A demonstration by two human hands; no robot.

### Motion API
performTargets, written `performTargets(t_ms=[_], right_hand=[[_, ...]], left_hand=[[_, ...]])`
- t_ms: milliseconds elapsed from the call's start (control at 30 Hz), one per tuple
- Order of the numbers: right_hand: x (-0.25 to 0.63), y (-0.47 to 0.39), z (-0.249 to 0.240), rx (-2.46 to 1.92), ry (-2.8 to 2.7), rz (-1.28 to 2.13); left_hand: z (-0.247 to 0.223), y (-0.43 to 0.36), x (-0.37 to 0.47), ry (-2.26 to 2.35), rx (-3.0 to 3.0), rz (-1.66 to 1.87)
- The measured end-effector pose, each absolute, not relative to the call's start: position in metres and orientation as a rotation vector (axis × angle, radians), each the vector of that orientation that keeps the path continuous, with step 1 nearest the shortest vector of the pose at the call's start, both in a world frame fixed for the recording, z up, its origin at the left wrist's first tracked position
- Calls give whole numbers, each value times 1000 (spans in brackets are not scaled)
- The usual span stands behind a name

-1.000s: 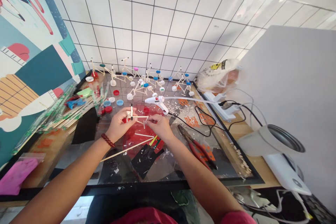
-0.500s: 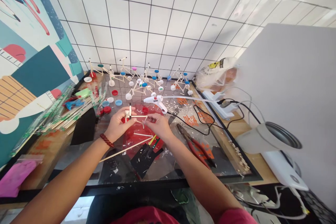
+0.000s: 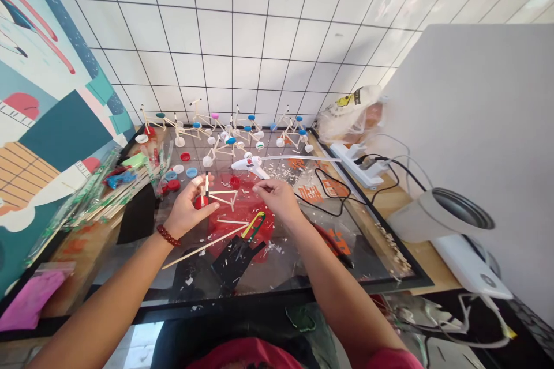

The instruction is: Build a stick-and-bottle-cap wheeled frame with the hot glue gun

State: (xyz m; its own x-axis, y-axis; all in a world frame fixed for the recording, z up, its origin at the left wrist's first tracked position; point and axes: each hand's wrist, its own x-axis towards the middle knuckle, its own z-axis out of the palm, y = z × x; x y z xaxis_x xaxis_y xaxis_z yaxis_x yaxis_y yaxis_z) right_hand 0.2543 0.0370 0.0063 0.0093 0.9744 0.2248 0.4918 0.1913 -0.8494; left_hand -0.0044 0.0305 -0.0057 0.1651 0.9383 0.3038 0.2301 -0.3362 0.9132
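My left hand (image 3: 189, 207), with a beaded bracelet on the wrist, holds a small frame of pale sticks (image 3: 224, 196) with a black-tipped upright and a red cap at its left end. The frame points right, towards my right hand. My right hand (image 3: 276, 199) has its thumb and fingertips pinched together, apart from the frame; whatever may be between them is too small to make out. Just behind my right hand lies a white glue gun (image 3: 249, 165). Below the frame are loose sticks (image 3: 205, 247) and yellow-green handled scissors (image 3: 256, 226) on a black piece.
Several stick models with bottle caps (image 3: 231, 141) stand along the back. Wrapped sticks (image 3: 93, 199) lie at left. Red-handled pliers (image 3: 335, 242) are partly behind my right forearm. A power strip (image 3: 361, 167) and a grey-white container (image 3: 433, 216) are at right, with black cable between.
My right hand has let go of the stick frame and moved right, away from it. My left hand still holds the frame, slightly farther left. The view has shifted a little.
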Motion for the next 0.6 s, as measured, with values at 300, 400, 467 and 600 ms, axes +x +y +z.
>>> performTargets(t_ms=[300, 400, 467, 600], right_hand=[[260, 25, 27, -1477, -1938, 106], [263, 23, 31, -1424, -2024, 90], [263, 22, 32, -1277, -2145, 152], [255, 19, 27, -1006, -2363, 355]], left_hand=[[-2, 29, -14, 948, 1614, 1321], [-3, 33, -17, 942, 1562, 1542], [-2, 36, -19, 1012, 1502, 1716], [3, 42, -28, 1202, 1335, 1993]])
